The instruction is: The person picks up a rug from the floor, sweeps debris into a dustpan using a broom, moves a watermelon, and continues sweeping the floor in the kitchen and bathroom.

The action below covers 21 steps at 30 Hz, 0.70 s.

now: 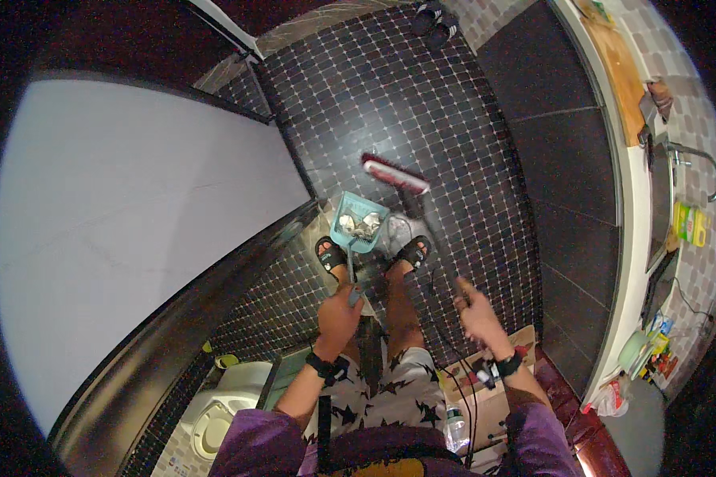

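Observation:
My left hand (338,316) is closed around the handle of a light-blue dustpan (339,229), which rests on the dark tiled floor between my sandalled feet. Crumpled pale litter (361,225) lies in its pan. My right hand (477,313) grips the long dark handle of a broom (397,174). The broom's red and white head is a little beyond the dustpan, up and to the right of it, apart from it and slightly blurred.
On the right runs a kitchen counter (629,238) with a sink, a tap and a green bowl above dark cabinets. A pair of dark shoes (434,27) stands at the far end of the floor. A toilet (212,430) is at lower left. Dark cables (468,387) hang near my right leg.

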Motion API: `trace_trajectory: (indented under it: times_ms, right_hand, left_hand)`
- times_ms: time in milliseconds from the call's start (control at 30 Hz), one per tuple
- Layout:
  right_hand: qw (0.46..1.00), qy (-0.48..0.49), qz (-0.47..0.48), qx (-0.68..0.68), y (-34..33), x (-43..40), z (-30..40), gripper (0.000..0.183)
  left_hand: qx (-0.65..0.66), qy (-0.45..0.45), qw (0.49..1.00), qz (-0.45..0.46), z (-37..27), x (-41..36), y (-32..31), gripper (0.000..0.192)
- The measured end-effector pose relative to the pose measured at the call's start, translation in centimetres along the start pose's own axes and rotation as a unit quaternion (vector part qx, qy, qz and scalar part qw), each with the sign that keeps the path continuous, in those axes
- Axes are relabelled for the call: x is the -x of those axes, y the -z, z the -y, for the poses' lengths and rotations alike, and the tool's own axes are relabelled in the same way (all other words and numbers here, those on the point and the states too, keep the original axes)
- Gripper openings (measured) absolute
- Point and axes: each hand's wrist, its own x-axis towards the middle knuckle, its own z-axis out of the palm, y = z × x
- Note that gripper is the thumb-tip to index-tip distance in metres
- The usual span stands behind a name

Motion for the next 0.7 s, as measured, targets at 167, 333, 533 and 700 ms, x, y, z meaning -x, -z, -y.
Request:
trace_trajectory:
  times_ms: [167, 333, 533, 700]
  right_hand:
    - [0.984, 0.073, -0.148, 0.071, 1.6, -8.9, -2.5, 0.053]
    - [0.954, 0.07, -0.174, 0.233, 1.4, -12.2, -5.4, 0.066]
    - [0.94, 0.091, -0.081, 0.319, -2.0, -6.9, -10.0, 0.074]
    - [0.962, 0.12, -0.048, 0.242, -2.4, -2.3, -9.2, 0.067]
  left_hand:
    - [-0.034, 0.02, 0.999, 0.028, 0.0, -0.2, -0.5, 0.035]
    - [-0.08, -0.026, 0.995, 0.053, -0.2, -1.3, -0.5, 0.036]
    - [-0.046, -0.028, 0.997, 0.049, -1.2, -1.6, -0.2, 0.033]
    - [-0.075, -0.007, 0.996, 0.057, -1.1, -1.4, 0.6, 0.033]
